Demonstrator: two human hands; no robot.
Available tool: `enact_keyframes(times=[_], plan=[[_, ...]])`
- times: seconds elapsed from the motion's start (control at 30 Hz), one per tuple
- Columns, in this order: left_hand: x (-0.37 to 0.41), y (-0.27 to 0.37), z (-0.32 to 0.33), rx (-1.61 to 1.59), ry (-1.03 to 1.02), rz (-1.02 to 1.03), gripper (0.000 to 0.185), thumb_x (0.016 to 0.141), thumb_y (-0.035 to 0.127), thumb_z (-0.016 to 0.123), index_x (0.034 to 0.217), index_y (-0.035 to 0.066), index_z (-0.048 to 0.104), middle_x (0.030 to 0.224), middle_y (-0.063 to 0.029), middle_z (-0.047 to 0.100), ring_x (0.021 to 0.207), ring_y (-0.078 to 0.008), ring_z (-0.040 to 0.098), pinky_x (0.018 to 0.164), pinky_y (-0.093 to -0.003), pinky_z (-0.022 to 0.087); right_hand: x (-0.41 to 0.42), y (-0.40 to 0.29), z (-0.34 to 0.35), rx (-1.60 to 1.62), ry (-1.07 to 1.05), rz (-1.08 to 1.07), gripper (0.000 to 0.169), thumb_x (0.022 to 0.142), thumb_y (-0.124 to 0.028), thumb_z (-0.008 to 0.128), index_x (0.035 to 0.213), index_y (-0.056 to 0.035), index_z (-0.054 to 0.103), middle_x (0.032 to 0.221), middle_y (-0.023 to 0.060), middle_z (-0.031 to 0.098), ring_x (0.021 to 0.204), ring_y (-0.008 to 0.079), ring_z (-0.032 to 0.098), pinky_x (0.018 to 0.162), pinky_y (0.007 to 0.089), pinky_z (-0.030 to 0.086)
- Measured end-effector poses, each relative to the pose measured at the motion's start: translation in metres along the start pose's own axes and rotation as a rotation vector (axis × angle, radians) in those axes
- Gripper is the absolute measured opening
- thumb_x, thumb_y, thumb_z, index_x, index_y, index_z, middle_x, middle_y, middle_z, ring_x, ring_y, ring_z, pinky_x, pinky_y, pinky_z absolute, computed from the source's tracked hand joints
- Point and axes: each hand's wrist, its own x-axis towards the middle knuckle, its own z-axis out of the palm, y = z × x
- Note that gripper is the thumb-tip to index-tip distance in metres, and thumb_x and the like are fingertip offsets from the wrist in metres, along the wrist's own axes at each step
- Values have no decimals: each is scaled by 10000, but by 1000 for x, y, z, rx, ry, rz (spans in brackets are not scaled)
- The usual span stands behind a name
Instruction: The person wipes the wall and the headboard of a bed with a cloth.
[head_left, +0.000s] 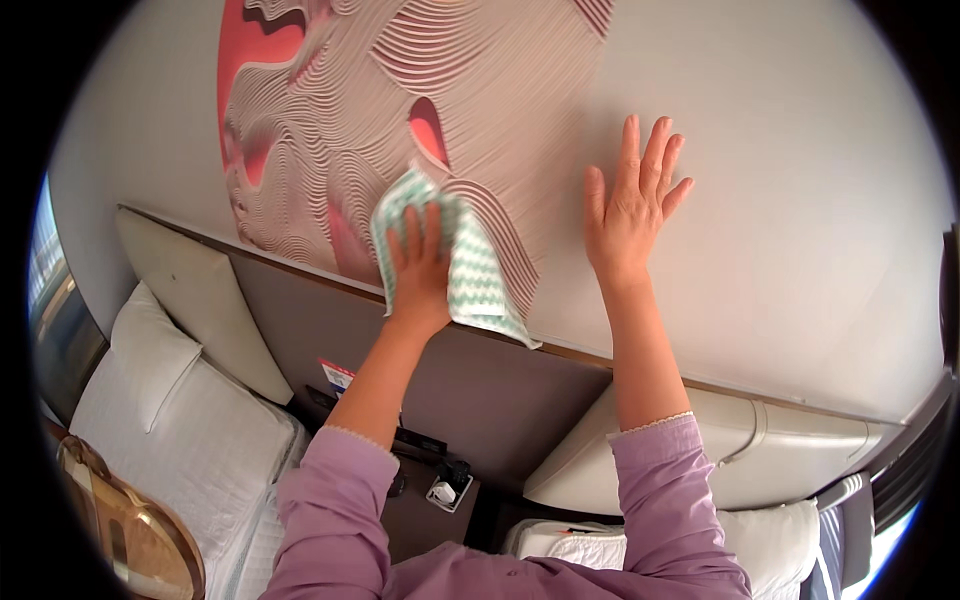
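Note:
My left hand (418, 270) presses a green and white checked cloth (484, 274) against the wall, its fingers spread over the fabric. Behind the cloth is the lower part of a large wall picture (330, 142) with wavy beige relief-like lines and pink-red patches. The cloth's lower corner hangs over the brown trim (570, 354) at the top of the wall panel. To the right of the picture, my right hand (630, 202) rests on or just before the plain light wall (780, 225), fingers apart, holding nothing.
A bed with white bedding (187, 442), a pillow (150, 352) and a padded headboard (202, 300) stands at the left. Between the beds, a nightstand (412, 525) bears a small tray (450, 504) with items. Another padded headboard (787, 442) and pillow (772, 544) are at the right.

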Motion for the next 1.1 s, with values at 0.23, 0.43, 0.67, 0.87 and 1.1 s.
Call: enact_keyframes(times=[0.23, 0.43, 0.67, 0.87, 1.1], plan=[[-38, -67, 9, -99, -8, -225, 984, 843, 493, 639, 1533, 79, 74, 1585, -232, -69, 1454, -438, -85, 1166, -563, 42, -2, -5, 19, -278, -79, -10, 626, 931, -402, 531, 1505, -263, 322, 1585, 23, 246, 1470, 253, 193, 1146, 596, 0], [44, 49, 27, -252, 252, -368, 990, 804, 522, 644, 1521, 82, 122, 1580, -244, -29, 1429, -511, -47, 1038, -748, -14, -23, 4, 13, -308, -165, -148, 582, 903, -319, 560, 1459, -213, 424, 1544, 39, 340, 1453, 250, 249, 1162, 556, 32], [46, 69, 30, -185, 299, -38, 694, 776, 300, 752, 1410, 306, 470, 1593, -182, 79, 1428, -522, 36, 1001, -777, -33, -37, 6, 10, -314, -175, -189, 494, 941, -279, 492, 1432, -227, 471, 1526, 30, 378, 1435, 248, 299, 1183, 492, 28], [1, -20, 22, -93, 318, -418, 712, 808, 58, 688, 1452, 105, 387, 1554, -171, 233, 1421, -422, 216, 1127, -582, 178, -36, 6, 2, -197, -195, -189, 520, 896, -242, 564, 1412, -236, 498, 1516, 33, 393, 1430, 269, 306, 1179, 496, 48], [-46, -2, 4, -1847, 508, -862, 348, 968, 190, 549, 1278, 38, 513, 1212, -87, 574, 1091, -188, 584, 932, -302, 499, -40, 3, -5, 400, -166, -286, 473, 750, 3, 658, 1211, -104, 642, 1370, 120, 535, 1271, 306, 492, 1087, 490, 318]])
